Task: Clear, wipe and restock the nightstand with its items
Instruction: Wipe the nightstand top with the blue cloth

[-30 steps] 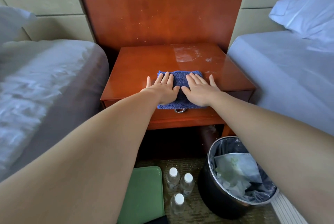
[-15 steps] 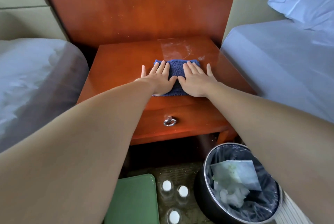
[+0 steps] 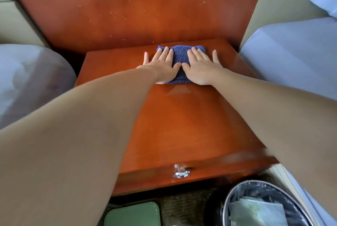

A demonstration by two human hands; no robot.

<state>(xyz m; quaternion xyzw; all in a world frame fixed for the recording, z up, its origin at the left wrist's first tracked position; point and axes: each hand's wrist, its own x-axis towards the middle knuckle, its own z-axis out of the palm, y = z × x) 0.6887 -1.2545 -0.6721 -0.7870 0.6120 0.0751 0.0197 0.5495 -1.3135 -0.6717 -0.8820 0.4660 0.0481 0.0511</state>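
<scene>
Near the nightstand (image 3: pixel 182 125), a bin (image 3: pixel 214 209) holds paper (image 3: pixel 255 211).

No text, label, brand, number or sign can be read anywhere in the view. Faint greenish marks are seen on the pale sheet (image 3: pixel 255 211) lying in the waste bin (image 3: pixel 230 193), but they are too blurred to be made out as lettering.
</scene>
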